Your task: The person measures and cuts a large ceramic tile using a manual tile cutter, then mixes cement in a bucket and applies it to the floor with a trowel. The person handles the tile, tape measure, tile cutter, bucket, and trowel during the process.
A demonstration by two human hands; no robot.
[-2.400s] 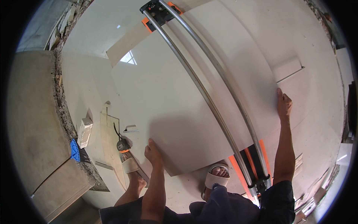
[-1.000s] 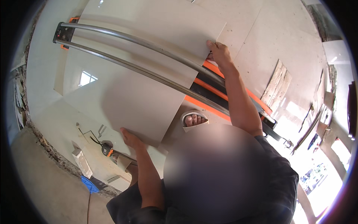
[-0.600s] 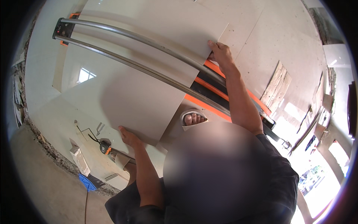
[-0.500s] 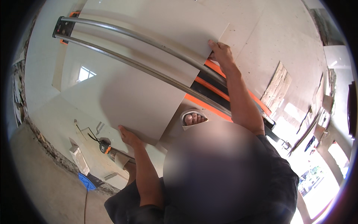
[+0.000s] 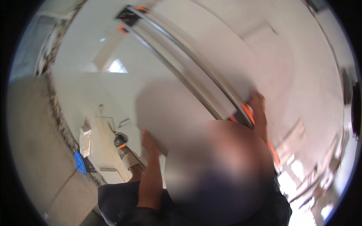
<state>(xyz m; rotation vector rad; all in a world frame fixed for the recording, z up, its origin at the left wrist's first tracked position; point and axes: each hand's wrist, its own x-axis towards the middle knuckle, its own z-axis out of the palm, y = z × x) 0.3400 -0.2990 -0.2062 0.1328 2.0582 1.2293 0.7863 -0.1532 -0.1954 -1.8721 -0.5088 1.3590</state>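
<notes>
A large grey tile point(image 5: 162, 107) lies under the two metal rails of a tile cutter point(image 5: 181, 78), which run slantwise from the upper left toward me. At the tile's near left edge, my left hand point(image 5: 150, 144) grips it, the thumb on top. My right hand point(image 5: 258, 103) is closed on the tile's far right edge, beside the cutter's orange and black base. Motion blurs its fingers. A round blurred patch covers the near ends of the rails and part of the tile.
Left of my left hand lie a tape measure point(image 5: 120, 141), a pale block point(image 5: 85, 141) and a blue object point(image 5: 79, 162). A broken ledge edge point(image 5: 60, 122) runs along the left. On the right lies a wooden piece point(image 5: 291, 140).
The view has turned, so the cutter slants more steeply and its far end appears farther right. My right hand appears lower and farther right. Both hands stay at the tile's edges.
</notes>
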